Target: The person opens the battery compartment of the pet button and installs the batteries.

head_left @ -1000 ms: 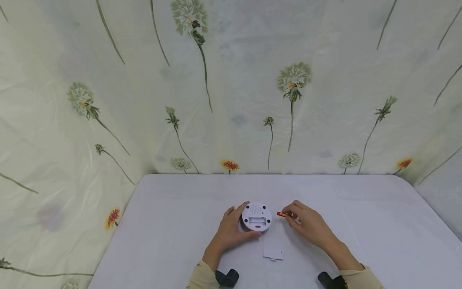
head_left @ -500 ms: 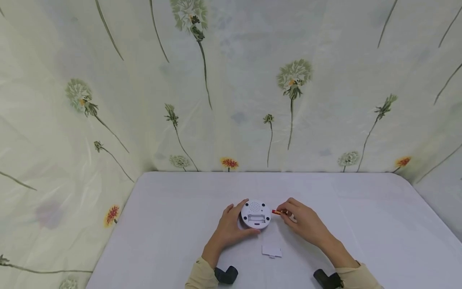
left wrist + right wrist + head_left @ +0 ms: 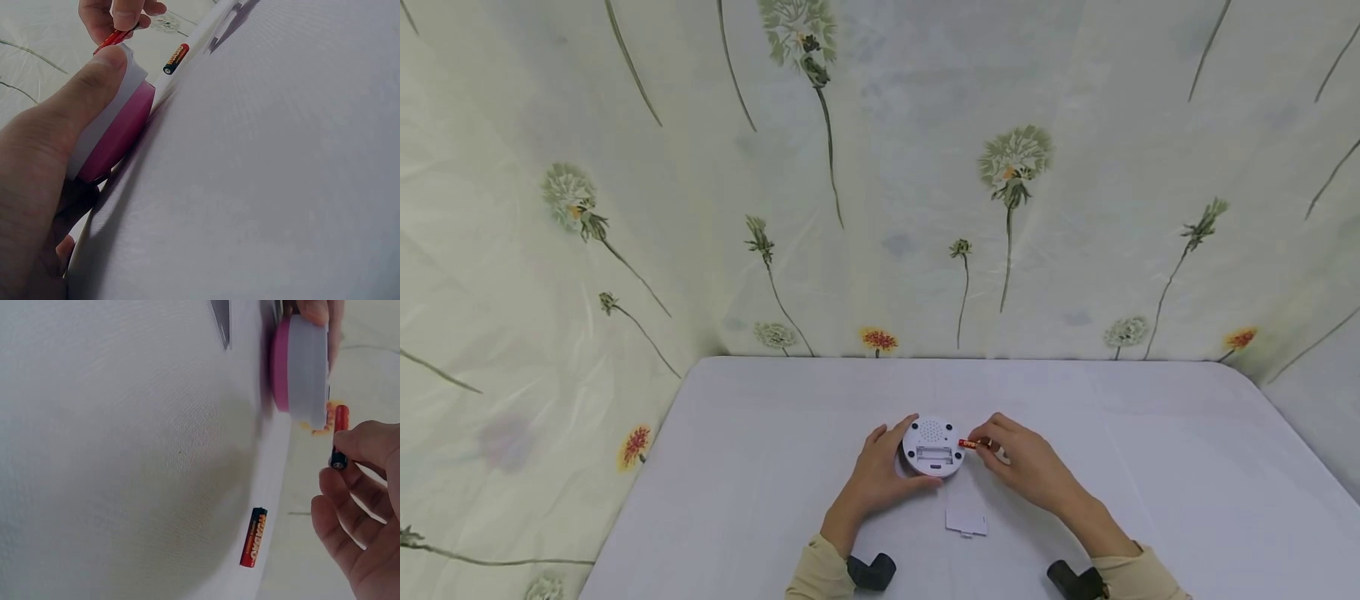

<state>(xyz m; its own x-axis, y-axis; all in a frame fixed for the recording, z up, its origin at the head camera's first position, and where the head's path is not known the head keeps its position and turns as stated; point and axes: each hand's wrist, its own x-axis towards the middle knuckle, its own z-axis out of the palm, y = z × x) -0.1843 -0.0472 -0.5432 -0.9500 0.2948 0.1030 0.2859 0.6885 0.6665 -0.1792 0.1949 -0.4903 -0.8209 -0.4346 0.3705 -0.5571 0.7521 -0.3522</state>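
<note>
My left hand [image 3: 880, 475] grips the rim of a round white device [image 3: 934, 432], thumb at the near side. In the right wrist view this device [image 3: 306, 369] has a pink lower part. Its face, with a speaker grille and an uncovered battery compartment [image 3: 935, 455], points up. My right hand [image 3: 1026, 462] pinches a red-and-black battery [image 3: 341, 434] between thumb and fingers, just off the device's right edge. A second battery [image 3: 254, 537] lies on the table, seen in both wrist views; in the head view my right hand hides it.
A small white battery cover [image 3: 966, 522] with a tab lies on the white-covered table [image 3: 760, 417], nearer the body than the device. A flower-printed sheet [image 3: 887, 167] hangs behind the table's far edge.
My right hand has moved left with the battery, bringing it from a gap beside the device to its right edge. The left hand and the device stay in place.
</note>
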